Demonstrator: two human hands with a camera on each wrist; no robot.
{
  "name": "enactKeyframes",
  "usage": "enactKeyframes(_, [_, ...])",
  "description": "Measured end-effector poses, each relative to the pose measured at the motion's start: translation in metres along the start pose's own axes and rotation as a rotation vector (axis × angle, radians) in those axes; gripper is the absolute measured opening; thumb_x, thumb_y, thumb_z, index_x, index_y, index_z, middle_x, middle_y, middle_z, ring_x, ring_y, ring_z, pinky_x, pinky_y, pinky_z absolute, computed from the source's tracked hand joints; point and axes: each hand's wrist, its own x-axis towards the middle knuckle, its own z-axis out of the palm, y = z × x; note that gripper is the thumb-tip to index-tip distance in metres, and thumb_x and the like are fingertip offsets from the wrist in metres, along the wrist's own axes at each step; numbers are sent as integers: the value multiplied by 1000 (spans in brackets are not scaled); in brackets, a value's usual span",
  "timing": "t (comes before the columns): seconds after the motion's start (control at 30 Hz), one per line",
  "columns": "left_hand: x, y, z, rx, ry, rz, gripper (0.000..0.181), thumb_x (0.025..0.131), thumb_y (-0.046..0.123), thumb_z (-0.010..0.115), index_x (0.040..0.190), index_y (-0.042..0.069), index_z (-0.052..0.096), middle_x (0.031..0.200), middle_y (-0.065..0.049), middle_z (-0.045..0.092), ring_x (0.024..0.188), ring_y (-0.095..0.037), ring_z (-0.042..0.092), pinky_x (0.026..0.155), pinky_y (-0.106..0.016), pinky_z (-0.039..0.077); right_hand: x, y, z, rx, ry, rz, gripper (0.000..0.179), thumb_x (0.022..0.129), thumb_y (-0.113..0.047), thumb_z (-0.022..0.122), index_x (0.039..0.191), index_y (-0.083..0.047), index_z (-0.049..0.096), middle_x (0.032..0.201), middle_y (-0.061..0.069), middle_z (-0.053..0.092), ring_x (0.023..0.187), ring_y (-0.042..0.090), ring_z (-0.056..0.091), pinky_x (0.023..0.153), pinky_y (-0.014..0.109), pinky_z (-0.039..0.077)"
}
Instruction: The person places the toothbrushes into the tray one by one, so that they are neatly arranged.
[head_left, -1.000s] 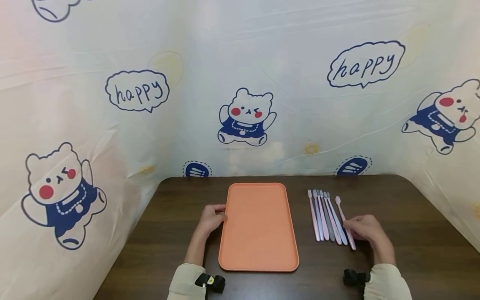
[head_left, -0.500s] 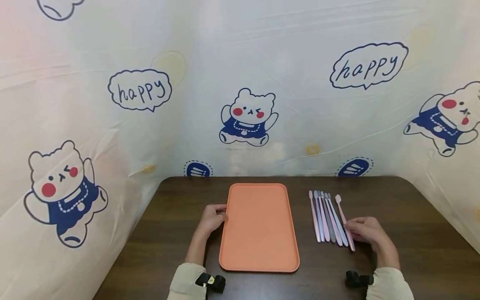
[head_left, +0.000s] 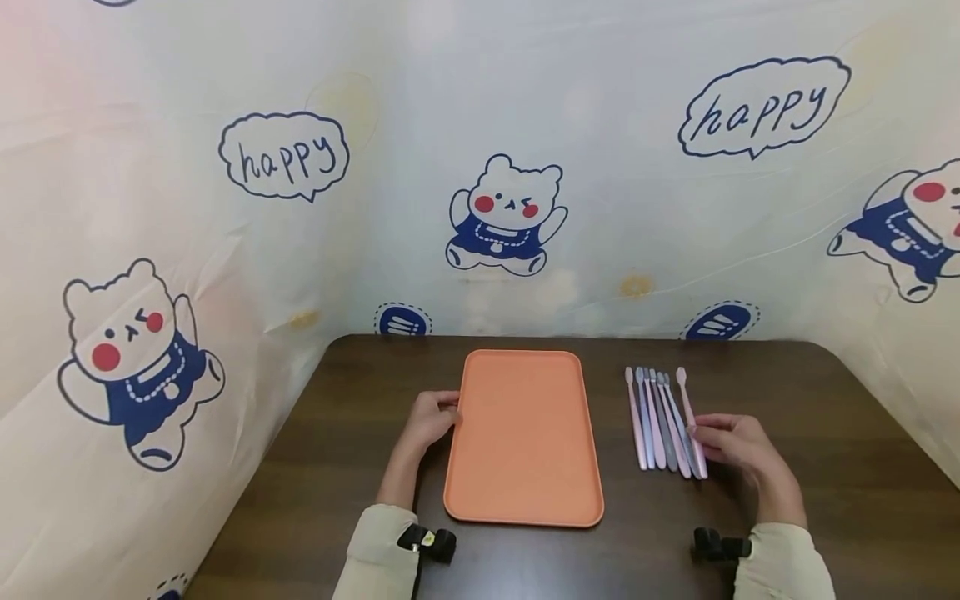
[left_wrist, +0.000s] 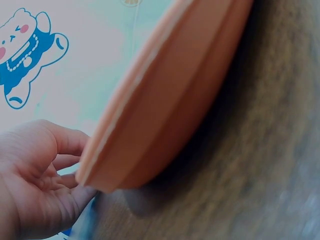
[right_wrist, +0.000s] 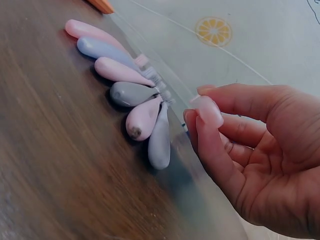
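Observation:
My left hand is at the left edge of an orange tray. In the left wrist view, its thumb and fingers hold the tray's rim. My right hand pinches a pink toothbrush between thumb and fingers. The right wrist view shows this brush's rounded handle end apart from the others. To its left lie several pink, blue and grey toothbrushes side by side, bristle ends toward the back. From the head, the held handle overlaps the nearest blue one.
Both hands work over a dark brown wooden table. A strip of bare wood runs between tray and toothbrushes. A pale sheet printed with bears hangs around the table's back and sides.
The head view has tilted slightly downward. The pink toothbrush in my right hand has shifted a little left and away from me, closer to the row. My left hand stays at the tray.

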Motion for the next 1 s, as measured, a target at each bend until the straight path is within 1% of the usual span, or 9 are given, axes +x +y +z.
enactKeyframes(0.07, [2, 2, 0, 1, -1, -2, 45, 85, -5, 63, 130, -7, 65, 122, -25, 70, 110, -34, 69, 82, -36, 60, 0, -1, 0, 3, -4, -7, 58, 97, -19, 66, 139, 18, 48, 108, 6, 70, 84, 6, 66, 77, 25, 61])
enactKeyframes(0.1, [2, 3, 1, -1, 0, -7, 45, 85, -5, 63, 130, -7, 65, 121, -25, 70, 109, -33, 69, 82, -36, 60, 0, -2, 0, 1, -6, -10, 58, 98, -19, 66, 139, 18, 48, 108, 5, 70, 85, 5, 66, 77, 25, 61])
enactKeyframes(0.13, [3, 4, 1, -1, 1, -9, 44, 85, -5, 64, 129, -7, 66, 121, -25, 70, 108, -32, 69, 82, -35, 60, 0, -3, 0, -2, -7, -14, 59, 98, -19, 65, 140, 18, 47, 109, 7, 70, 85, 5, 67, 77, 25, 61])
enactKeyframes(0.23, [5, 5, 1, 6, 6, -6, 43, 85, -5, 64, 128, -7, 66, 119, -24, 71, 103, -30, 70, 81, -35, 60, 0, -6, 0, -22, -11, -13, 60, 99, -22, 63, 142, 17, 46, 117, 16, 68, 86, 6, 66, 78, 25, 61])
enactKeyframes(0.37, [4, 4, 0, 14, 12, -1, 43, 84, -6, 64, 127, -7, 67, 118, -25, 71, 101, -29, 70, 81, -36, 60, 0, -9, 4, -42, -19, -14, 62, 100, -25, 63, 143, 15, 45, 129, 26, 62, 88, 5, 66, 79, 25, 61])
enactKeyframes(0.47, [2, 3, 0, 13, 14, -10, 43, 84, -5, 64, 128, -7, 67, 117, -24, 71, 101, -28, 70, 82, -36, 60, -1, -10, 8, -41, -24, -25, 62, 100, -25, 63, 143, 16, 45, 131, 27, 61, 88, 3, 66, 80, 25, 60])
enactKeyframes(0.63, [2, 4, 0, 9, 20, -10, 44, 85, -5, 64, 128, -6, 67, 118, -23, 71, 102, -27, 70, 83, -37, 61, -1, -14, 15, -55, -12, -75, 61, 100, -24, 64, 142, 16, 47, 134, 30, 59, 88, 1, 65, 80, 25, 61])
enactKeyframes(0.77, [1, 4, 0, 5, 20, -12, 44, 85, -5, 64, 129, -6, 66, 119, -23, 71, 103, -28, 70, 83, -36, 61, -1, -16, 22, -78, 1, -101, 60, 100, -25, 64, 141, 15, 48, 135, 32, 58, 88, 2, 65, 80, 27, 61])
enactKeyframes(1.0, [1, 3, 0, 0, 14, -27, 44, 85, -5, 63, 129, -6, 66, 118, -23, 70, 102, -27, 69, 81, -35, 60, -3, -18, 29, -86, 8, -89, 60, 101, -26, 63, 144, 13, 47, 136, 33, 57, 90, 5, 65, 79, 26, 61])
